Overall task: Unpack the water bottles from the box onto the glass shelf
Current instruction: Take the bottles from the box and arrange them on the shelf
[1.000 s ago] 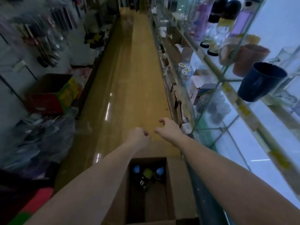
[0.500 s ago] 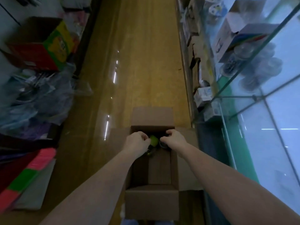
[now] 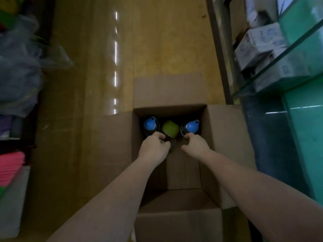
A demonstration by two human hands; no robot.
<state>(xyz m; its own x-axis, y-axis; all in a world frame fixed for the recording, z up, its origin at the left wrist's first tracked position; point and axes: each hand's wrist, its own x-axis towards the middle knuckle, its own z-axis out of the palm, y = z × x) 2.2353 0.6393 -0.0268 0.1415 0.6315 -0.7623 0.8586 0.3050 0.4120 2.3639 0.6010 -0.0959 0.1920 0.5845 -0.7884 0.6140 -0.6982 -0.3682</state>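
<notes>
An open cardboard box (image 3: 225, 137) stands on the floor below me. Three water bottles stand at its far end: a blue-capped bottle (image 3: 151, 124) on the left, a green-capped bottle (image 3: 170, 128) in the middle, another blue-capped bottle (image 3: 191, 126) on the right. Both my hands are down inside the box. My left hand (image 3: 154, 147) is curled around the dark body of the green-capped bottle. My right hand (image 3: 196, 144) is curled against the body of the right blue-capped bottle. The glass shelf (image 3: 279, 67) runs along the right, above the box.
White product boxes (image 3: 258, 42) sit on the shelving under the glass at the upper right. Clear plastic bags (image 3: 19, 70) and a pink stack (image 3: 10, 168) line the left side. A yellow-brown aisle floor (image 3: 166, 41) stretches ahead.
My view has dropped from the aisle and shelf to the box. Both hands went down into the box and closed around bottles at its far end.
</notes>
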